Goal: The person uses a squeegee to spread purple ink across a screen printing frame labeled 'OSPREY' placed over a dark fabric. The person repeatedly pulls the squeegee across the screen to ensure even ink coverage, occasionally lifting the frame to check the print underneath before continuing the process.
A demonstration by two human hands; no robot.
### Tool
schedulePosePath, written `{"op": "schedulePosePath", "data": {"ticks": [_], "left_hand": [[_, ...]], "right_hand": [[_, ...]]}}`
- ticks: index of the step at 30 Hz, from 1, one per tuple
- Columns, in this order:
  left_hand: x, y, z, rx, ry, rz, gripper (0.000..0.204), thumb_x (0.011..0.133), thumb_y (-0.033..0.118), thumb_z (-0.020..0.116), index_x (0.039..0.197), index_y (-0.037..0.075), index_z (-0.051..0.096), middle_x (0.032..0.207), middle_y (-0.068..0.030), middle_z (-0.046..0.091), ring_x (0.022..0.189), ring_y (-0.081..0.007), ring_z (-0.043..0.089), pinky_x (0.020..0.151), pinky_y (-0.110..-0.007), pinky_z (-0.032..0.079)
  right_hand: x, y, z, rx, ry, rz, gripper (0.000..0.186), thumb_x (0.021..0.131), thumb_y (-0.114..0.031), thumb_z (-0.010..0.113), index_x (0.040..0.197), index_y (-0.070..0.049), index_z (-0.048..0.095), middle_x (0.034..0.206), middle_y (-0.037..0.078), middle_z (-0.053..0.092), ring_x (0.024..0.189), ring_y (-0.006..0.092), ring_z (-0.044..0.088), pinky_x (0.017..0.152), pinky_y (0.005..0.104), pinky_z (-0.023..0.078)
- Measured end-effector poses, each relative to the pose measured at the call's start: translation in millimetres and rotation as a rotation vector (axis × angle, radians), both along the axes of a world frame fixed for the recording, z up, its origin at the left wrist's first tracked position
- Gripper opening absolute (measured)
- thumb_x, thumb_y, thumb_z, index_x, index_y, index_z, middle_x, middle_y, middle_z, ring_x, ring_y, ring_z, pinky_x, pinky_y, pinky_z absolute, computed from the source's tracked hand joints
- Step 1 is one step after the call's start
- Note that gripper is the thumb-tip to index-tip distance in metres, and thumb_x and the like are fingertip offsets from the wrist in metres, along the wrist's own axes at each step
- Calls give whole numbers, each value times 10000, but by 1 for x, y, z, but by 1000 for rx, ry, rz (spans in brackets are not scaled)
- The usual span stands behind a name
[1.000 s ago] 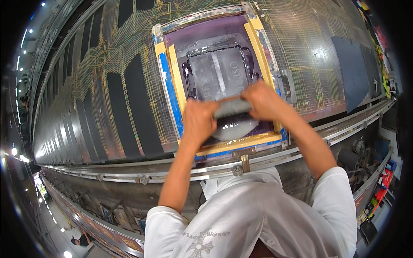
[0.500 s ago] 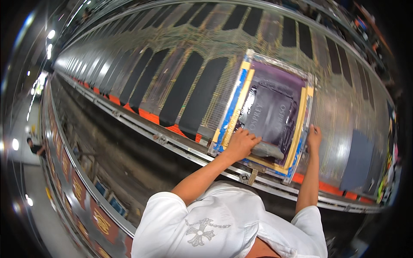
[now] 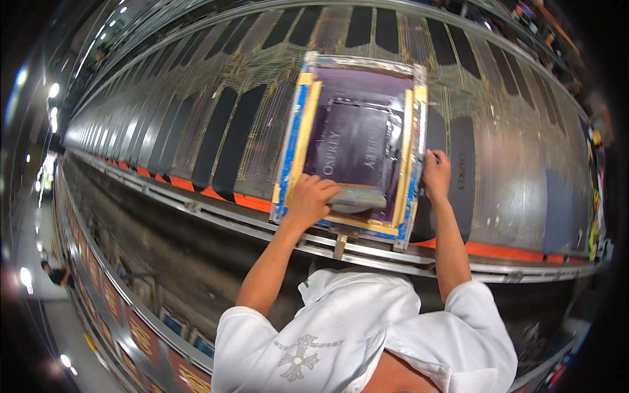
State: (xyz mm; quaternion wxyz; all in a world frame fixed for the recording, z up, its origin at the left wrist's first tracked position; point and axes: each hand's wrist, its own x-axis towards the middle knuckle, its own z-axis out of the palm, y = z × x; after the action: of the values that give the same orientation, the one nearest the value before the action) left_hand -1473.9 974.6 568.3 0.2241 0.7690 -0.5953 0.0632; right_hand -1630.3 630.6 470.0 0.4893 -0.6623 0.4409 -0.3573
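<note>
A screen printing frame (image 3: 419, 88) with blue and yellow tape and glossy purple-black ink lies over the long bench, pale lettering showing in its mesh. My left hand (image 3: 313, 200) grips a grey squeegee (image 3: 360, 196) at the left end, near the frame's lower edge. My right hand (image 3: 438, 170) has its fingers curled on the frame's right side, at a dark handle that is mostly hidden. Just right of the frame lies a black panel (image 3: 458, 203) with faint printing.
The long metal bench (image 3: 514, 183) carries rows of black panels and a blue-grey sheet (image 3: 559, 216). A double rail (image 3: 367, 255) runs along its near edge. A co-worker (image 3: 57, 274) in dark clothing is at another line at the far left, beside a walkway.
My right hand left the squeegee for the frame's side. The frame has since shifted left along the bench, uncovering the printed black panel, with my left hand still on the squeegee.
</note>
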Motion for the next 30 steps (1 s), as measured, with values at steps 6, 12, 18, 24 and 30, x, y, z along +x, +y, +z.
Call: {"op": "schedulePosePath", "data": {"ticks": [6,12,18,24,30], "left_hand": [[37,88,11,78,5,-29,515,556,39,783,1062,125,742,1073,17,731,861,-225,623,820,-384,449],[33,99,-9,159,56,-137,556,555,39,785,1104,94,721,1133,-9,706,897,-234,609,855,-391,452],[96,31,-12,124,21,-174,546,575,15,741,1114,98,724,1140,-28,719,887,-250,603,828,-405,442],[195,-81,0,23,-1,-153,461,603,16,748,1053,116,750,1084,-26,742,819,-261,616,806,-383,445],[205,-100,28,86,89,-160,319,655,41,774,962,126,767,986,-26,761,835,-255,681,769,-389,459]], "right_hand": [[55,56,5,-27,120,-52,307,942,-298,690,1055,-13,704,973,195,727,886,293,686,829,391,509],[59,64,22,5,254,-82,287,944,-303,682,1059,-42,716,931,199,734,880,359,712,788,416,524],[54,62,32,-166,416,-42,310,945,-344,658,1058,-65,732,954,225,723,914,419,696,802,458,529],[70,43,93,-123,848,270,297,923,-361,685,1059,-113,776,961,192,744,924,396,710,822,470,554],[126,28,137,-482,223,659,605,857,-527,761,1210,-38,703,1081,193,724,1056,369,674,911,467,533]]}}
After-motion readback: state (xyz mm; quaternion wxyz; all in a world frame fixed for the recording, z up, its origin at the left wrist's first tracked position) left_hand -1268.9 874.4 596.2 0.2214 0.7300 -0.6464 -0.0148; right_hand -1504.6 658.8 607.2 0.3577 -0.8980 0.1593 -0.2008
